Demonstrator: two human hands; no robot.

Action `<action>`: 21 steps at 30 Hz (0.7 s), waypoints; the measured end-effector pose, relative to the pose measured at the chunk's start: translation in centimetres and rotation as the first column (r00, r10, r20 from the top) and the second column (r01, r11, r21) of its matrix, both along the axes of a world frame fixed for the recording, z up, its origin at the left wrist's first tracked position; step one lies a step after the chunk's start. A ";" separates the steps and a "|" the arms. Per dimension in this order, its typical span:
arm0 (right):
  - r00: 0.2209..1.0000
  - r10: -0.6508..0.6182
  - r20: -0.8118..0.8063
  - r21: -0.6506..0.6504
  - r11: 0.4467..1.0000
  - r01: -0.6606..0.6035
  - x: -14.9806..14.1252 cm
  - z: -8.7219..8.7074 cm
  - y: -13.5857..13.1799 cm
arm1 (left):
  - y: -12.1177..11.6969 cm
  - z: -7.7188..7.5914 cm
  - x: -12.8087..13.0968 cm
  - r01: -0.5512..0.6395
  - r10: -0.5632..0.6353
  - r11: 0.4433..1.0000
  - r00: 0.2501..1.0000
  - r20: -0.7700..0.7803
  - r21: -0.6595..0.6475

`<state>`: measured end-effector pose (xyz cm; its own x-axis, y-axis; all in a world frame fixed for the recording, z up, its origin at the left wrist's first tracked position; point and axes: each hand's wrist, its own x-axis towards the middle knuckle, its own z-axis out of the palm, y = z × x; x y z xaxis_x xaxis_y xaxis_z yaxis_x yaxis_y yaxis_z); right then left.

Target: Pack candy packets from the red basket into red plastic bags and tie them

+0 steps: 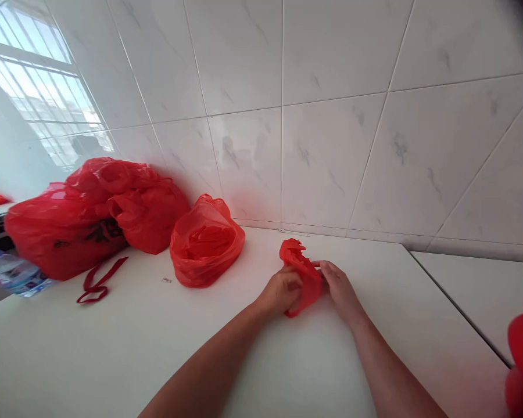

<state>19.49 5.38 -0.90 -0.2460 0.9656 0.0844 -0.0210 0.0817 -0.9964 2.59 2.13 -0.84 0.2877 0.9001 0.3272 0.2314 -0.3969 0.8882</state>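
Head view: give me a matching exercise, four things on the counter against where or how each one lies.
Things:
1. small bag
2. open bag
3. bottle
4. big bags

States:
A. lying on its side at the left edge
B. mouth gaping, beside the wall
C. crumpled between the left hand and the right hand
D. piled full, far left by the wall

Pairs: 1-C, 2-B, 3-A, 4-D
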 end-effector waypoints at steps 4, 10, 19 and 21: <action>0.996 0.037 0.083 -0.013 0.999 -0.036 -0.3 -0.1 0.3 | -0.2 -0.6 0.1 0.006 0.100 0.952 0.939 -0.329 0.305; 0.998 0.046 0.050 -0.066 0.997 -0.042 -0.2 -0.4 0.4 | -0.3 -0.9 -1.3 -0.313 0.459 0.863 0.812 -0.359 0.396; 0.959 -0.076 -0.272 -0.181 0.983 0.026 0.8 -1.1 1.5 | 0.7 -1.2 -5.8 -0.585 0.619 0.783 0.701 -0.354 0.211; 0.929 -0.129 -0.348 -0.208 0.976 0.058 1.1 -1.4 1.9 | 0.7 -1.0 -6.0 -0.558 0.591 0.804 0.708 -0.386 0.207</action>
<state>20.55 7.32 -2.29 -0.1418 0.9892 -0.0383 -0.3802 -0.0901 -0.9205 -3.42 2.79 -1.82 -0.1568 0.9159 0.3694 0.7698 -0.1210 0.6267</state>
